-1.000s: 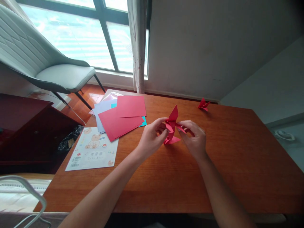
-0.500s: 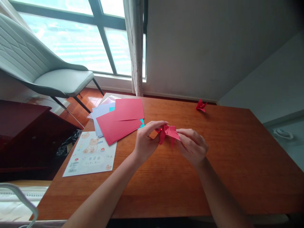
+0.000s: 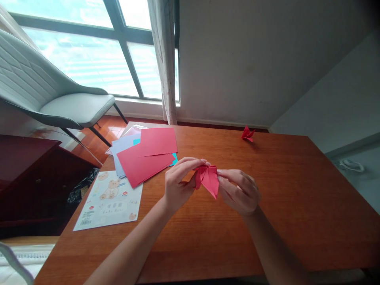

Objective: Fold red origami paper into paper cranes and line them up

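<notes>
1) The bare left hand (image 3: 179,184) pinches the left side of a folded red paper figure (image 3: 210,180), its fingers along the upper edge and the thumb lower down
2) The bare right hand (image 3: 241,192) pinches the same figure at its right edge, fingers curled and fingertips close together
3) The folded red paper figure is between the two hands, over the table – a pointed flap hangs down toward the person, while part of its left side is hidden by fingers
4) Beneath is the brown wooden table (image 3: 190,245) with a glossy top
5) Left of the hands lie flat red paper sheets (image 3: 142,162), overlapping, with a bright blue paper corner (image 3: 173,160) showing from under them and pale lilac sheets (image 3: 118,161) at their left
6) Nearer the person, a white sheet printed with bears (image 3: 107,204) lies partly under the red ones
7) Well apart, near the table's far edge on the right – a small folded red paper piece (image 3: 247,134)
8) Beyond the table, at left, stands a pale grey padded chair (image 3: 78,107) by the window
</notes>
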{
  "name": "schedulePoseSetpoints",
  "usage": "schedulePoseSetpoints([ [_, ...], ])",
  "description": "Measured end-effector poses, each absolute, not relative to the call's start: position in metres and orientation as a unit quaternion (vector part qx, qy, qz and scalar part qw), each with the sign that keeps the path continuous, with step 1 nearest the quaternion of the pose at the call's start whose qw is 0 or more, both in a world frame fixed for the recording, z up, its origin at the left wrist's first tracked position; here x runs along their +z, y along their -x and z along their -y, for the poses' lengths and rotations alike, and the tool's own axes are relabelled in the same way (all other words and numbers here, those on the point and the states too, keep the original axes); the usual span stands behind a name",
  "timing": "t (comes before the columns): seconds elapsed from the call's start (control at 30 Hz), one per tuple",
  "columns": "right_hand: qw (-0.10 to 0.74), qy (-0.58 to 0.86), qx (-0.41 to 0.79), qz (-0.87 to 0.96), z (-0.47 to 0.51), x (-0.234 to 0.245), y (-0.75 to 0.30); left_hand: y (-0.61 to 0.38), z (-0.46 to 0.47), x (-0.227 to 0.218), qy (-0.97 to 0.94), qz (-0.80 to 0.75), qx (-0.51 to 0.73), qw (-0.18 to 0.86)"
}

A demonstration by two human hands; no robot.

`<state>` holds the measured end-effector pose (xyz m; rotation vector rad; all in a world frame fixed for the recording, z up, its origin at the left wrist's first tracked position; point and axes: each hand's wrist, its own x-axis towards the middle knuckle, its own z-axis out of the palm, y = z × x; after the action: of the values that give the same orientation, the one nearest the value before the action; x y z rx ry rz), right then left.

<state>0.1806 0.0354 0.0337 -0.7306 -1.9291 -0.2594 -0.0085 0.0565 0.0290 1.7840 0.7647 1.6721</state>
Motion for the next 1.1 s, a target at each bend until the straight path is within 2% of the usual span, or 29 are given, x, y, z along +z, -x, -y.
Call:
schedulePoseSetpoints([
  [0.3, 0.531, 0.306, -0.073, 0.787, -0.038, 0.029, -0.179, 0.008, -0.056, 0.029, -0.698, -0.294, 0.623, 0.194],
  [0.63, 0.584, 0.336, -0.002, 0.739, -0.045, 0.015, -0.177, 0.007, -0.056, 0.028, -0.724, -0.297, 0.598, 0.173],
  [0.83, 0.658, 0.396, 0.180, 0.615, -0.053, 0.015, -0.176, 0.012, -0.060, 0.028, -0.732, -0.297, 0.576, 0.210],
  [1.0, 0.684, 0.437, 0.351, 0.467, -0.065, 0.008, -0.181, 0.019, -0.071, 0.022, -0.663, -0.413, 0.580, 0.231],
  [1.1, 0.694, 0.433, 0.422, 0.391, -0.071, 0.006, -0.185, 0.026, -0.080, 0.020, -0.656, -0.480, 0.539, 0.222],
])
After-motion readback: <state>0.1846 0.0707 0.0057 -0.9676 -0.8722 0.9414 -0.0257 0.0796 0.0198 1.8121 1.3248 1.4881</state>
